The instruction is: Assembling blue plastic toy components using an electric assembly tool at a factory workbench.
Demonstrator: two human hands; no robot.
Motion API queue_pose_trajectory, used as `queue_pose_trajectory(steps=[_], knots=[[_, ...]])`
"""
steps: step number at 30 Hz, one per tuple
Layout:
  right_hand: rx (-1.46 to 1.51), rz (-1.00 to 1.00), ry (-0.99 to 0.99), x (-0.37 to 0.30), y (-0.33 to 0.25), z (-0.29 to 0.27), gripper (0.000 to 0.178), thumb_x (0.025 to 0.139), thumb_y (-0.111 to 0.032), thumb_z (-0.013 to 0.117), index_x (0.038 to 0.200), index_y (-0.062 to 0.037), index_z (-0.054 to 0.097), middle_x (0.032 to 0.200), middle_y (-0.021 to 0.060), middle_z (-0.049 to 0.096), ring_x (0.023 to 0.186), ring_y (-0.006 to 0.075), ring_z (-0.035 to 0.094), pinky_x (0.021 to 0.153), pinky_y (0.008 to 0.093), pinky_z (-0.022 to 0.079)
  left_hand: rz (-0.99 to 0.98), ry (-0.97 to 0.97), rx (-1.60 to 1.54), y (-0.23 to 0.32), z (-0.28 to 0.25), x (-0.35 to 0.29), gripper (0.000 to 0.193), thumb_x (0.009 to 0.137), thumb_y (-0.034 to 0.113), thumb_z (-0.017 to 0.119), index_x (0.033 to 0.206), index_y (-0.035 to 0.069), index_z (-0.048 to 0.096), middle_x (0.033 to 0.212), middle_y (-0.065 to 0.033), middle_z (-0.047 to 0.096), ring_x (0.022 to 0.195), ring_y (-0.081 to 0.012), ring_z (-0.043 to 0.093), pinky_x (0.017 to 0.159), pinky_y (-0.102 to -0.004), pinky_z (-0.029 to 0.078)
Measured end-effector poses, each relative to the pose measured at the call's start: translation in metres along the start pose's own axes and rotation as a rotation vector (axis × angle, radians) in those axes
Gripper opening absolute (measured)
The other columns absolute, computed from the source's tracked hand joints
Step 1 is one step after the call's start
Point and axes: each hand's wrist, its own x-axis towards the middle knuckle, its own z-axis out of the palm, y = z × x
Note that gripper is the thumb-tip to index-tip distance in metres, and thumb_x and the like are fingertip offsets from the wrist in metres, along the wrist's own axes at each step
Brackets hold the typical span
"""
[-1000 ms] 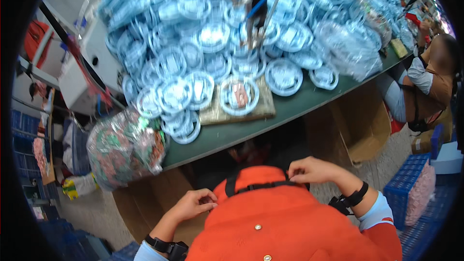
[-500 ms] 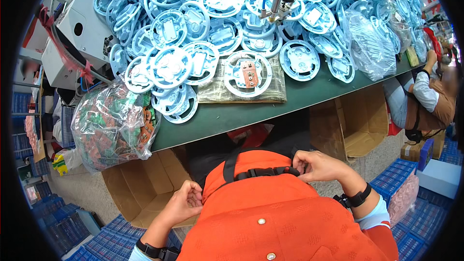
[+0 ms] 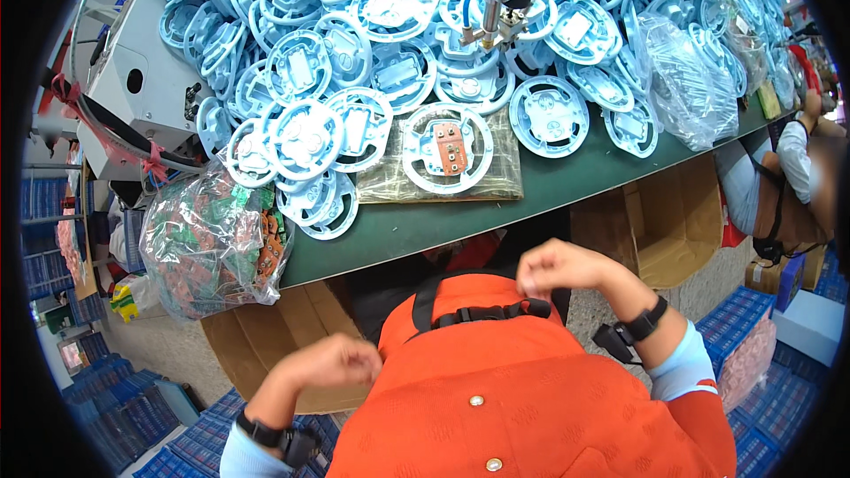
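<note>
Left grip (image 3: pixel 332 363) and right grip (image 3: pixel 560 267) hover near a black strap (image 3: pixel 485 315), before a green surface (image 3: pixel 390 232) where an orange board (image 3: pixel 451 150) sits on a blue wheel (image 3: pixel 410 156) beside similar heaped wheels (image 3: pixel 548 117).

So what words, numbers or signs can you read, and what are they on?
None I can read.
Red circuit board: any markings too small.
Light blue wheel under it: nothing legible.
Black buckled strap: no lettering I can see.
Yellow-and-green packet, far left: too blurred.
</note>
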Motion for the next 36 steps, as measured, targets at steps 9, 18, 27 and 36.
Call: queue_pose_trajectory(steps=[9,18,27,36], knots=[[-0.523,0.069,0.128,0.043,0.031,-0.004,0.019,0.085,-0.017,0.073,0.081,-0.0011,0.064,0.070,0.0050,0.064,0.066,0.0136,0.058,0.061,0.0314,0.046,-0.113,0.282,0.129,-0.036,-0.021,0.101,0.012,0.090,0.011,0.066,0.096,0.001,0.067,0.077,-0.0028,0.065,0.070,-0.0102,0.062,0.063,-0.0274,0.051],[-1.012,0.046,0.522,0.080,0.097,-0.014,0.023,0.080,-0.027,0.070,0.087,-0.0053,0.069,0.088,0.0169,0.070,0.084,0.0361,0.067,0.073,0.0461,0.052,-0.148,0.611,0.710,-0.038,-0.005,0.130,0.018,0.086,0.021,0.065,0.094,0.006,0.068,0.096,-0.0194,0.069,0.092,-0.0380,0.066,0.081,-0.0482,0.052],[-1.148,-0.875,1.077,0.030,-0.081,0.042,0.022,0.078,-0.009,0.075,0.093,-0.0021,0.061,0.087,0.0140,0.061,0.081,0.0333,0.061,0.070,0.0409,0.050,0.647,0.920,0.690,0.045,-0.012,0.076,0.019,0.077,0.003,0.074,0.095,0.004,0.066,0.080,-0.0105,0.063,0.076,-0.0306,0.064,0.066,-0.0382,0.052],[-1.319,-0.701,1.142,0.078,-0.083,0.027,0.075,0.068,-0.026,0.086,0.130,-0.0011,0.051,0.132,0.0230,0.051,0.119,0.0396,0.053,0.099,0.0458,0.043,0.414,1.241,1.159,0.065,-0.045,0.116,0.066,0.073,0.010,0.078,0.133,0.003,0.052,0.136,-0.0262,0.048,0.125,-0.0430,0.047,0.103,-0.0510,0.040]])
